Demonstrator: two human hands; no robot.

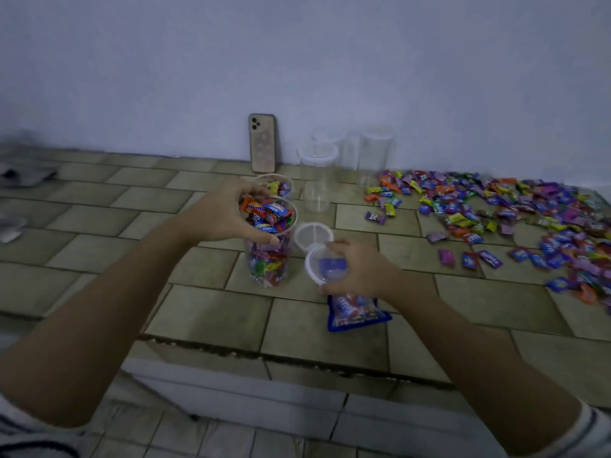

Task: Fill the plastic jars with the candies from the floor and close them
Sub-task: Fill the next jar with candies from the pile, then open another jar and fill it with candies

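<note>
A clear plastic jar (pixel 269 256) packed to the brim with wrapped candies stands on the tiled floor at centre. My left hand (pixel 224 214) grips its rim from the left, thumb on the near wall. Just right of it my right hand (pixel 355 267) holds a clear round lid (pixel 322 264) tilted on edge. A second lid (pixel 312 236) lies flat beside the jar. Behind the full jar stands another jar (pixel 276 186) holding a few candies. Loose candies (pixel 515 216) are spread over the floor at the right.
Several empty clear jars (pixel 330 166) stand by the wall, next to a phone (pixel 262 143) leaning upright. A blue candy bag (pixel 355 310) lies under my right wrist. The raised tiled floor ends in a step edge (pixel 297 358) near me.
</note>
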